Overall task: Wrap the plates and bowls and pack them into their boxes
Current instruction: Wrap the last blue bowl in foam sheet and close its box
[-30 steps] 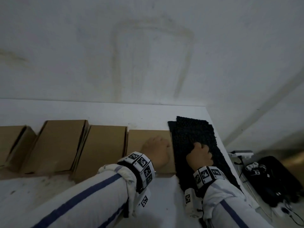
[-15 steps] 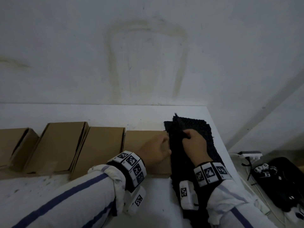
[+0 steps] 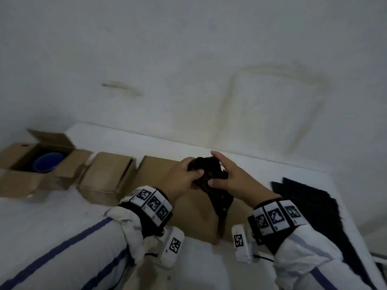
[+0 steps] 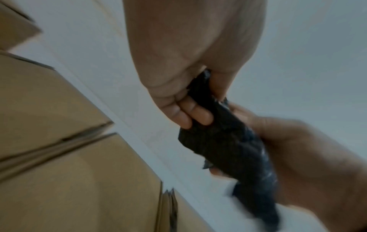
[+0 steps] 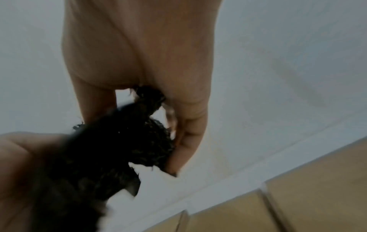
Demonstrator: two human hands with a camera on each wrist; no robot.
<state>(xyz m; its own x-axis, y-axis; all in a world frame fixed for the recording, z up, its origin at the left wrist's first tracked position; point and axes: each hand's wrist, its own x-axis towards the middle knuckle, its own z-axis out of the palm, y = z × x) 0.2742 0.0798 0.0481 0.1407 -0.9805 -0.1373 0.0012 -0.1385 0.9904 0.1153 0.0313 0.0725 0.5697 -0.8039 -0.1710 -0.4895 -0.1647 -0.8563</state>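
Both hands hold one black mesh wrapping sheet (image 3: 211, 176) in the air above a closed cardboard box (image 3: 188, 208). My left hand (image 3: 184, 174) grips its left side; in the left wrist view the fingers (image 4: 190, 116) curl round the black sheet (image 4: 228, 141). My right hand (image 3: 226, 174) pinches the other side, thumb below and fingers above; the right wrist view shows the sheet (image 5: 123, 144) bunched against that hand (image 5: 178, 138). A tail of the sheet hangs down toward the table. A blue bowl (image 3: 48, 165) sits unwrapped in an open box (image 3: 18, 181) at far left.
Another closed box (image 3: 104, 176) stands between the open box and the one under my hands. More black mesh sheets (image 3: 314, 210) lie on the white table (image 3: 52, 222) at the right, near its edge. A stained white wall (image 3: 188, 59) rises behind.
A black sheet has been picked off the pile at the right and carried left above the box, now held by both hands. My head view has swung left, bringing the open box into sight.
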